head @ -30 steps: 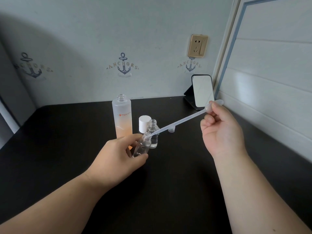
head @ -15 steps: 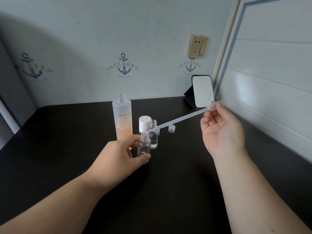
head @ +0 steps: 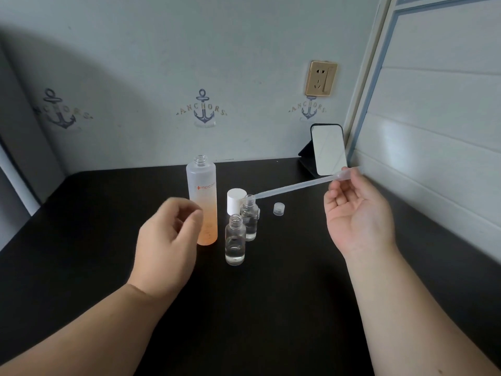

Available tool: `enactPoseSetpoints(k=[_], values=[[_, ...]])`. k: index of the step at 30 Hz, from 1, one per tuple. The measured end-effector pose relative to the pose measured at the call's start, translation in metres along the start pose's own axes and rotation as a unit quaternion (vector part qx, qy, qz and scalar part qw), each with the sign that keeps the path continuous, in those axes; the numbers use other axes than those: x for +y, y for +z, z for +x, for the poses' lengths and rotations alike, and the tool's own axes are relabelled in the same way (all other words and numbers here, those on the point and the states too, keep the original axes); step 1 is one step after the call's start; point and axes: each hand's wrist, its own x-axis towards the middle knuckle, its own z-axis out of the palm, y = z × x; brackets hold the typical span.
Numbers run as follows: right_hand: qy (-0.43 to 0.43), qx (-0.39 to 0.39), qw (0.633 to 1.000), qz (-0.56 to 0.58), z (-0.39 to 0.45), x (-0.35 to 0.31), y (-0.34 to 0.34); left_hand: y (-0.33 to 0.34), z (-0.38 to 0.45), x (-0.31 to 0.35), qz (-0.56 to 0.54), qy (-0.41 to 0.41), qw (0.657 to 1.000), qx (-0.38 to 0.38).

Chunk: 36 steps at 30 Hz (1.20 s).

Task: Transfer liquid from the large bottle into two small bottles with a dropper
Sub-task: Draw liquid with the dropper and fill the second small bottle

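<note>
both small glass bottles (head: pixel 235 240) (head: pixel 250 219) stand uncapped on the black table (head: pixel 81 240), each showing clear liquid, so the filling looks well along. right hand (head: pixel 355 213) pinches the dropper (head: pixel 295 186), tip near the far bottle's mouth. left hand (head: pixel 168 234) hovers loosely curled, holding nothing, beside the open large bottle (head: pixel 202 199). caps (head: pixel 235 200) (head: pixel 279 208) wait nearby.

On the table (head: pixel 81 240), the large bottle (head: pixel 202 191) stands left of two small bottles (head: pixel 235 240) (one behind the other); a cap (head: pixel 279 208) lies right, seemingly apart.
</note>
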Motion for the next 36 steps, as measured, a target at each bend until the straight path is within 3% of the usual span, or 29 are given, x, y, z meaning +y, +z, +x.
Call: enactPoseSetpoints(k=[3,8,13,28,36], values=[[-0.003,-0.010,1.000,-0.008,0.000,0.001,0.000,0.004,0.010,-0.010,0.002,-0.047,0.998,0.038],[0.003,-0.022,1.000,-0.017,0.001,0.002,-0.001,0.012,0.019,-0.020,-0.008,-0.087,0.994,-0.062],[0.006,-0.021,1.000,-0.014,0.002,0.003,-0.001,0.017,0.022,-0.023,0.055,-0.084,0.992,-0.074],[-0.014,-0.054,0.998,-0.026,0.002,0.003,0.001,0.009,0.013,-0.004,0.049,-0.040,0.996,-0.059],[-0.051,-0.036,0.996,-0.058,-0.002,-0.001,0.003,0.010,0.016,-0.012,0.084,-0.017,0.996,-0.037]])
